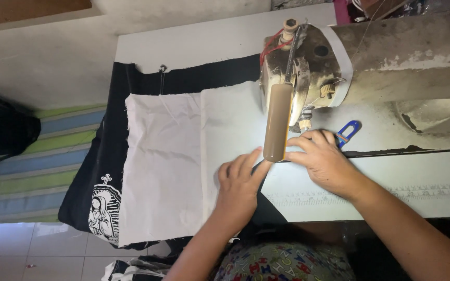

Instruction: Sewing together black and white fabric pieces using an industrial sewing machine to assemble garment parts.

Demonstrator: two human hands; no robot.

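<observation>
My left hand [239, 186] lies flat on a white fabric piece [167, 161], fingers apart, pressing its right edge near the needle area. My right hand [323, 157] rests palm down on the machine bed just right of the needle, fingers spread, holding nothing. The white fabric lies on a larger black fabric [105, 156] with a white printed figure at its lower left corner. A worn beige sewing machine [371, 57] stands above both hands, and its small tube lamp [277, 122] lights the cloth. The needle itself is hidden behind the lamp.
Blue thread snips [349, 131] lie on the machine bed beside my right hand. The white sewing table [339, 198] carries a printed ruler strip along its front. Left of the table are a striped green-and-blue cloth [42, 171], a black bag [1, 132] and tiled floor.
</observation>
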